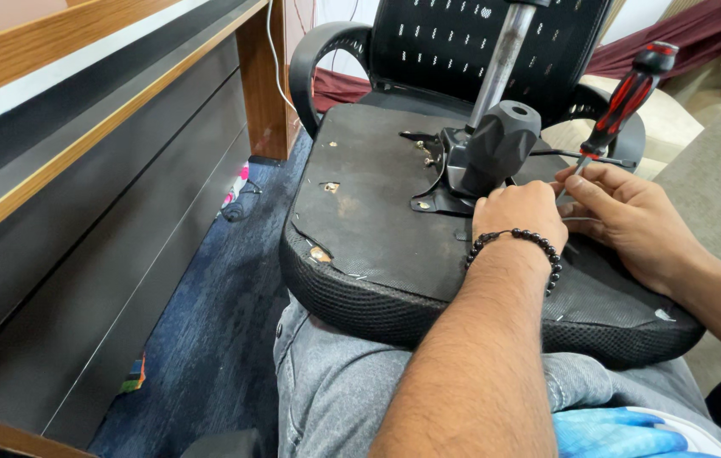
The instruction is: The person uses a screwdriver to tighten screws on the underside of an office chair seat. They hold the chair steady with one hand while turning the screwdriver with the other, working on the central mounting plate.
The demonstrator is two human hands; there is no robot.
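We rest the upturned office chair seat (377, 229) on our lap, left hand (517, 216) closed bracing beside its tilt mechanism (483, 157), right hand (623, 216) clamped on the red-handled screwdriver (623, 102).

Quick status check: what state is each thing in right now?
Black mesh office chair seat: upside down on the lap.
Grey metal gas cylinder: sticking upward.
Red-and-black-handled screwdriver: tilted, tip hidden by hands.
Left hand: closed against black metal mechanism.
Right hand: at screwdriver shaft.

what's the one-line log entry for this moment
left hand on seat underside | right hand at screwdriver shaft | chair upturned on lap
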